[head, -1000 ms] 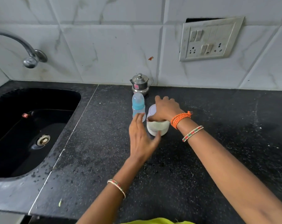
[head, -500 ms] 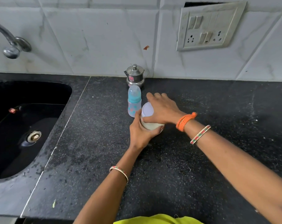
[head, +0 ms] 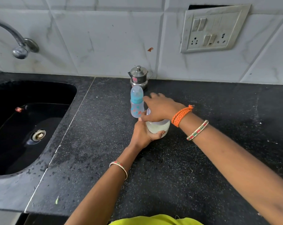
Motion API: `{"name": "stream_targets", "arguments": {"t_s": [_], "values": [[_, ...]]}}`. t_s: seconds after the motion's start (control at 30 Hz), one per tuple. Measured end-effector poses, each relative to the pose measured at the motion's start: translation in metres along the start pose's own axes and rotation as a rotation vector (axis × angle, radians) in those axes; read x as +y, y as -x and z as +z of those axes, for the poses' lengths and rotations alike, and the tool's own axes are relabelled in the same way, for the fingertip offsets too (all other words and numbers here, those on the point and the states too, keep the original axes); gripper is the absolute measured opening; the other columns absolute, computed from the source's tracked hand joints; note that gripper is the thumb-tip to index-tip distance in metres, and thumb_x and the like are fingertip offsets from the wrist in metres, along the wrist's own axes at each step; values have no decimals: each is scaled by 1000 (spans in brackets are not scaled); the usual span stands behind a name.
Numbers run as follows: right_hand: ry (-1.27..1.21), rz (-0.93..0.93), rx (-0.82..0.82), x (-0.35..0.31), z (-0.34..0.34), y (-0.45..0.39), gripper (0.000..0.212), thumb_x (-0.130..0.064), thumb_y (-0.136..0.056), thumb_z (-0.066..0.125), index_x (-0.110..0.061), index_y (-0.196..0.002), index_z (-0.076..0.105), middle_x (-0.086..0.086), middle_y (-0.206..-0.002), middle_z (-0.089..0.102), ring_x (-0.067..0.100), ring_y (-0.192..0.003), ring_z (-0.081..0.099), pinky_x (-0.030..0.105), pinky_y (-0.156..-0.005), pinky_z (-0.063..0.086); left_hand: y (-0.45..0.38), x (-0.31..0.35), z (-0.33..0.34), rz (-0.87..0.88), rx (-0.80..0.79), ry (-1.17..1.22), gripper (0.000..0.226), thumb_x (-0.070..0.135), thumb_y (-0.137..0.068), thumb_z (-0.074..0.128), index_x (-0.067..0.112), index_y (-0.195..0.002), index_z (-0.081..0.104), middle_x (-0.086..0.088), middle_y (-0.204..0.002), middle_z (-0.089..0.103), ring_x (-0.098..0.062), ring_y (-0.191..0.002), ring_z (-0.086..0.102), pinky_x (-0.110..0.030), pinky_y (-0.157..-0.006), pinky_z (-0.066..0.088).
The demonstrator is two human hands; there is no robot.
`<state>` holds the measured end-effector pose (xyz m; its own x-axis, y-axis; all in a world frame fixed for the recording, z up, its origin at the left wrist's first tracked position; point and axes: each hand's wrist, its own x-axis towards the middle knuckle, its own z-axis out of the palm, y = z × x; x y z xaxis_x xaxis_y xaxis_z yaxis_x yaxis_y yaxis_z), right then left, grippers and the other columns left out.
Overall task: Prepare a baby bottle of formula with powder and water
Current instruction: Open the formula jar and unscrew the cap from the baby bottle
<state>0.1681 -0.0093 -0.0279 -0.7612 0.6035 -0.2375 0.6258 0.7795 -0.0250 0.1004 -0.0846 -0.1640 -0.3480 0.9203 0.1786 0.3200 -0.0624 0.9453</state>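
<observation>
A small baby bottle (head: 137,103) with a clear cap, blue collar and printed body stands upright on the black counter (head: 170,168). Just right of it is a white powder jar (head: 157,127) with a pale lid. My left hand (head: 143,134) wraps the jar's body from the near left side. My right hand (head: 160,106) lies over the lid with fingers curled around its rim, hiding most of it. The bottle stands apart from both hands, touching neither.
A small steel pot with a lid (head: 139,76) stands behind the bottle against the tiled wall. A black sink (head: 28,120) with a tap (head: 19,49) is at the left. A switch and socket plate (head: 213,28) hangs on the wall.
My left hand moved from open near the jar to gripping its body. My right hand stayed on the lid, its fingers shifting around the rim.
</observation>
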Motion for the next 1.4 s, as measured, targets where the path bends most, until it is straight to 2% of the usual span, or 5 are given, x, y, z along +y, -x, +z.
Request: {"name": "stream_targets", "arguments": {"t_s": [0.57,0.73,0.9,1.1,1.4], "values": [[22,24,-250,2,-8,9,68,-44,-88,57,-16,-143,28,16,-144,38,35,-123,47,41,-88,42,0,-4,1,48,32,-40,86,54,-59,80,30,-131,39,13,-125,54,-6,-117,53,-36,-97,48],[21,-132,-258,10,-14,7,93,-51,-81,63,-35,-149,2,11,-159,-7,38,-145,-4,60,-112,5,0,-2,2,47,35,-24,84,53,-61,79,39,-130,35,6,-130,54,-3,-121,51,-28,-98,46],[25,106,-138,5,-8,9,83,-63,-77,60,-13,-138,35,16,-138,43,36,-117,51,40,-79,43,0,-4,2,52,16,-58,86,54,-62,78,26,-134,40,16,-126,51,-4,-120,50,-33,-99,46],[-14,-109,-327,15,-17,11,95,-37,-78,70,-37,-148,7,8,-159,0,40,-144,1,58,-110,20,1,-4,2,11,44,-28,88,48,-60,82,38,-132,32,9,-130,54,-5,-120,52,-36,-99,47],[-108,-116,-96,19,-5,14,67,-32,-72,77,-25,-128,41,8,-120,50,29,-110,51,35,-75,37,-2,-9,-4,-10,-63,-46,94,51,-60,80,34,-135,27,10,-134,50,-3,-124,47,-26,-104,39]]}}
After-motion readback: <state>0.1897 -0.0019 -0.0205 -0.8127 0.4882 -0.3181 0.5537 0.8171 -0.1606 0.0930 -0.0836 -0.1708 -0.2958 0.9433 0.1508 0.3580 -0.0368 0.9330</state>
